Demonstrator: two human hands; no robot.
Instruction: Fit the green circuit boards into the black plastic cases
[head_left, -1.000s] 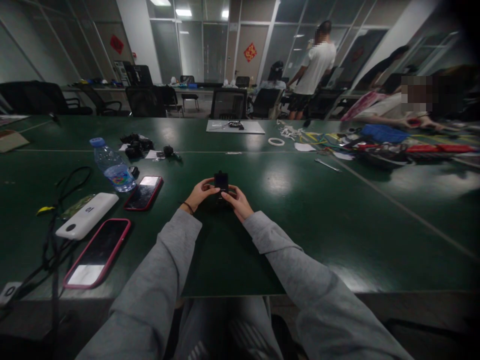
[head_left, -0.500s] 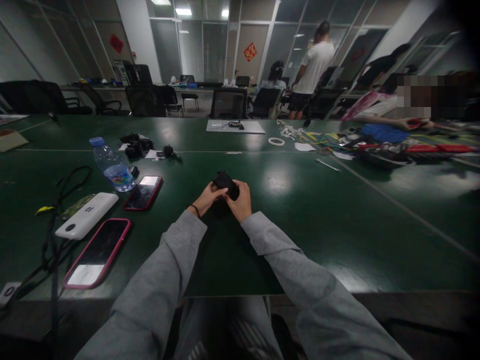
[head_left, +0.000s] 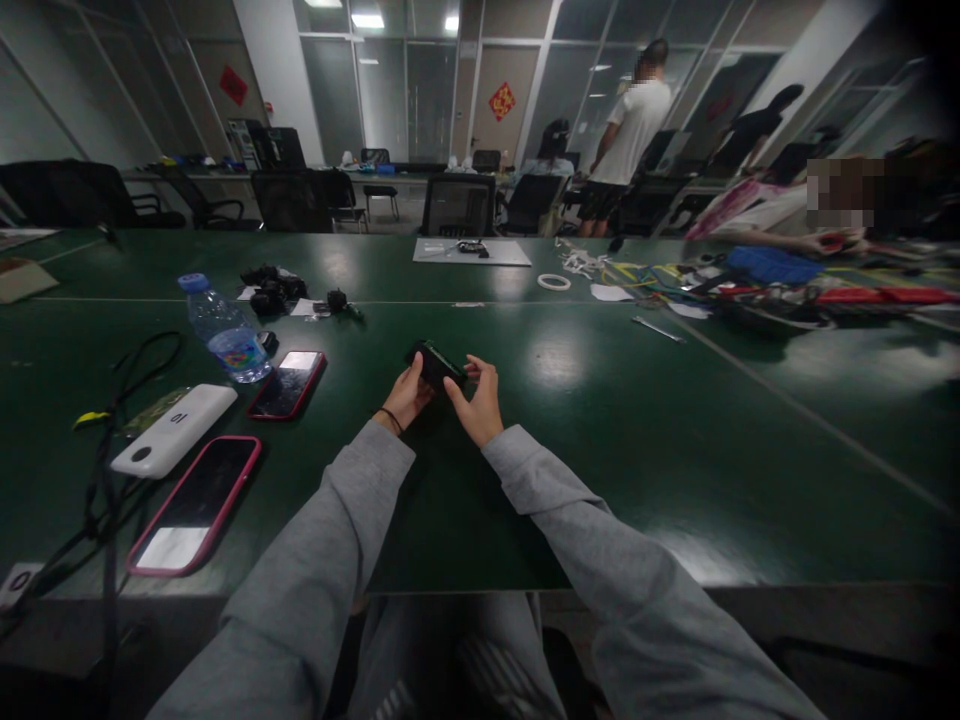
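A small black box-like object is held above the green table, tilted, with a thin greenish strip along its top edge. What kind of thing it is I cannot make out. My left hand is closed on its left end, the thumb on the near side. At its right end is my right hand, thumb tip at the object's edge and fingers spread apart from the thumb. The undersides of the left fingers are hidden behind the object.
To the left lie two phones, a white power bank, a water bottle and black cables. Black parts sit farther back. A wrench, a tape roll and tangled wires are at right, near a co-worker's hand.
The black object has turned and shifted slightly left, now showing its greenish edge. My right fingers have loosened and spread; my left hand keeps its grip.
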